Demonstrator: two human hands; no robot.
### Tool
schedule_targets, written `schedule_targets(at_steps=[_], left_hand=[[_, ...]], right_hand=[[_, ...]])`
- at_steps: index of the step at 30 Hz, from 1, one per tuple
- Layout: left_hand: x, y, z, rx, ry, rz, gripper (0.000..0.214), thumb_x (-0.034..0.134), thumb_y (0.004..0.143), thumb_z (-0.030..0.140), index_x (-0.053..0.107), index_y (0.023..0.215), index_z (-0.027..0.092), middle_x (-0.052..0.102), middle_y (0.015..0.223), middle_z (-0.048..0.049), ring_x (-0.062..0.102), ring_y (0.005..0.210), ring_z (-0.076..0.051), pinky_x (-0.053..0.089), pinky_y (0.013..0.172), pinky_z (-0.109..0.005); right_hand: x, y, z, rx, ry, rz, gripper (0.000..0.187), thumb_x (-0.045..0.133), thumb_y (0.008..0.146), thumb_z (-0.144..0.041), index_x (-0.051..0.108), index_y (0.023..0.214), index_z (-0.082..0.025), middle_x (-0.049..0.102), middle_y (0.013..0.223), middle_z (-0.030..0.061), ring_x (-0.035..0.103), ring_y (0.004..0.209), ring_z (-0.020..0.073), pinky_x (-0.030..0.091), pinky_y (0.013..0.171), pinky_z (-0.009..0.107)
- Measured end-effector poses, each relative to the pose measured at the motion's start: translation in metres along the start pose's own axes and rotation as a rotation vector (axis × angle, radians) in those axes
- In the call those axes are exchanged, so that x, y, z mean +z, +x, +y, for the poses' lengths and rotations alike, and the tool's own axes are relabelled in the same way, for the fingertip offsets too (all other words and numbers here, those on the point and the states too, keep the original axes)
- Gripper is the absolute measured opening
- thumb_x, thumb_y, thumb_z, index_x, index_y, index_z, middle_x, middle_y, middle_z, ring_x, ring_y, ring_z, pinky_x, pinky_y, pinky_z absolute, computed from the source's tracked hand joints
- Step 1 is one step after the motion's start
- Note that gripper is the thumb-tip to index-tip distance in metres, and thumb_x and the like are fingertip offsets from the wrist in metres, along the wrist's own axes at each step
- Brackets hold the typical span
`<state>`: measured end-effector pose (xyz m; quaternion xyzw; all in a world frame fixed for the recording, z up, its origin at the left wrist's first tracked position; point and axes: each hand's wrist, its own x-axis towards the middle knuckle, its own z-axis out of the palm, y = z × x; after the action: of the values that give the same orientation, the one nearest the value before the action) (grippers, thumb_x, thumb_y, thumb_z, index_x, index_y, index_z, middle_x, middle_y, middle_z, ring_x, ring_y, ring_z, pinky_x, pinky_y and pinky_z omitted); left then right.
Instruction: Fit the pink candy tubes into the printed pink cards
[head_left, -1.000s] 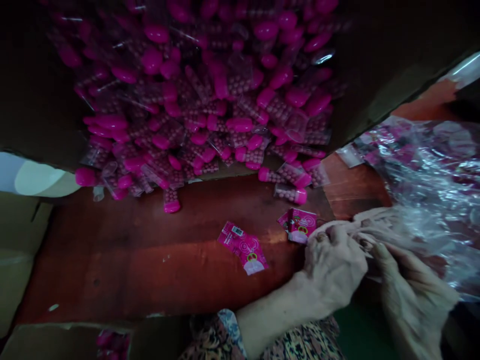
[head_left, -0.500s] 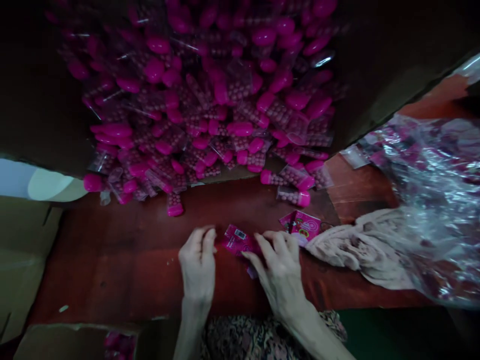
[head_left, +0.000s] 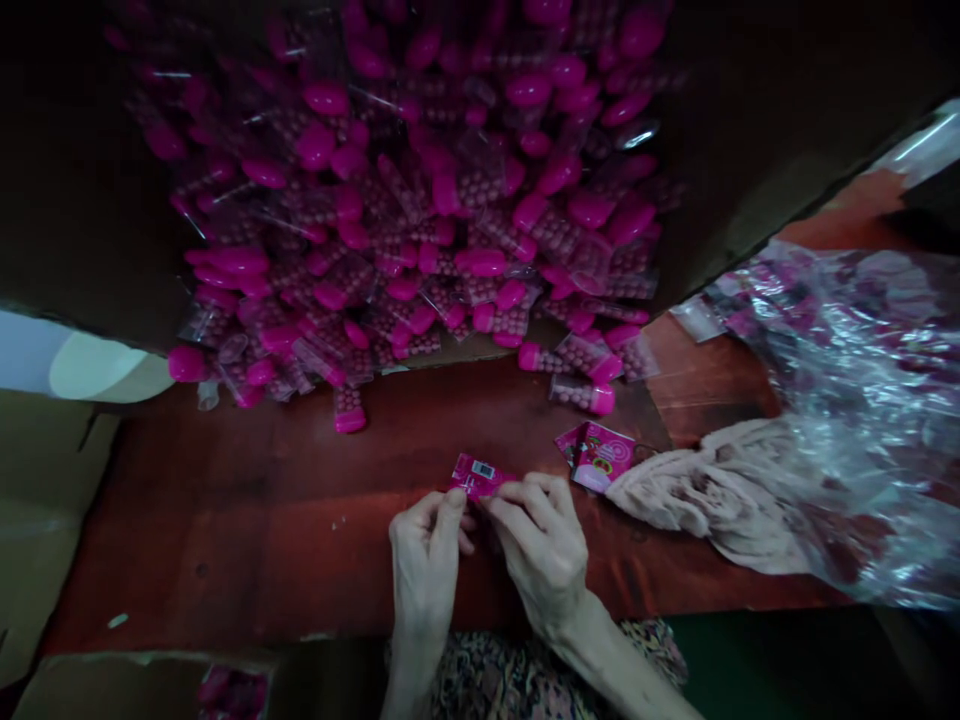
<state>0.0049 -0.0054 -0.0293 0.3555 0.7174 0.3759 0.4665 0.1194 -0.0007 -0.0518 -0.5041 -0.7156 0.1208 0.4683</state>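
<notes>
Both my hands hold a small pink printed packet (head_left: 480,477) over the reddish-brown wooden table (head_left: 225,540), pinching it from either side. My left hand (head_left: 426,565) grips its lower left edge, and my right hand (head_left: 541,548) holds the right end. The fingers hide part of the packet. A second pink packet (head_left: 602,456) lies just beyond my right hand. Farther up is a large heap of clear-bagged tubes of pink candy balls (head_left: 420,200) with bright pink caps, and a few tubes, such as one (head_left: 581,396), lie at its edge.
A crumpled beige cloth (head_left: 705,495) lies to the right, against a large clear plastic bag (head_left: 862,400) holding pink items. Dark cardboard flaps (head_left: 772,130) border the heap, and a cardboard box edge (head_left: 112,680) runs along the near side.
My hands have left the cloth on the right and moved to the table. They have come together and lifted the first packet, which lay flat earlier. The view has shifted slightly.
</notes>
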Motion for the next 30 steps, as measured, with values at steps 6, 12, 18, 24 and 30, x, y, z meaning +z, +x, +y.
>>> schedule_targets(at_steps=[6, 12, 18, 24, 30], left_hand=[[-0.016, 0.0, -0.002, -0.122, -0.217, 0.04, 0.023, 0.07, 0.067, 0.035, 0.071, 0.067, 0.012, 0.064, 0.054, -0.0001, 0.052, 0.049, -0.011, 0.042, 0.051, -0.021], [-0.021, -0.001, -0.002, -0.136, -0.477, 0.04, 0.017, 0.076, 0.06, 0.027, 0.074, 0.07, 0.013, 0.07, 0.062, -0.0038, 0.058, 0.056, -0.013, 0.047, 0.057, -0.022], [-0.005, -0.002, -0.002, -0.085, -0.519, 0.043, 0.011, 0.076, 0.058, 0.022, 0.072, 0.065, 0.015, 0.067, 0.056, -0.0004, 0.057, 0.051, -0.011, 0.047, 0.052, -0.02], [0.001, -0.002, 0.002, -0.16, -0.678, 0.046, 0.012, 0.077, 0.057, 0.023, 0.069, 0.058, 0.015, 0.064, 0.049, 0.0014, 0.052, 0.041, -0.007, 0.045, 0.048, -0.018], [-0.004, 0.004, 0.006, -0.205, -0.765, 0.003, 0.024, 0.081, 0.054, 0.022, 0.073, 0.075, 0.013, 0.072, 0.068, -0.0054, 0.063, 0.068, -0.014, 0.05, 0.07, -0.024]], right_hand=[[-0.009, -0.006, -0.015, 0.127, 0.225, -0.145, 0.014, 0.063, 0.079, -0.017, 0.067, 0.092, -0.019, 0.065, 0.08, 0.0059, 0.055, 0.077, 0.0197, 0.05, 0.07, 0.035], [-0.011, 0.004, -0.017, 0.617, 0.479, -0.23, 0.025, 0.069, 0.072, -0.027, 0.068, 0.095, -0.017, 0.069, 0.086, 0.0063, 0.063, 0.077, 0.02, 0.051, 0.068, 0.031], [-0.003, 0.003, -0.02, 0.733, 0.595, -0.264, 0.023, 0.06, 0.08, -0.028, 0.063, 0.061, -0.015, 0.057, 0.054, -0.0021, 0.05, 0.051, 0.0109, 0.04, 0.049, 0.021], [-0.006, 0.004, -0.02, 0.574, 0.486, -0.35, 0.039, 0.045, 0.09, -0.031, 0.052, 0.055, -0.017, 0.051, 0.053, -0.0016, 0.048, 0.051, 0.0112, 0.037, 0.05, 0.022], [-0.011, 0.022, -0.018, 0.438, 0.309, -0.395, 0.037, 0.039, 0.093, -0.03, 0.058, 0.064, -0.017, 0.057, 0.062, 0.002, 0.052, 0.061, 0.015, 0.043, 0.059, 0.026]])
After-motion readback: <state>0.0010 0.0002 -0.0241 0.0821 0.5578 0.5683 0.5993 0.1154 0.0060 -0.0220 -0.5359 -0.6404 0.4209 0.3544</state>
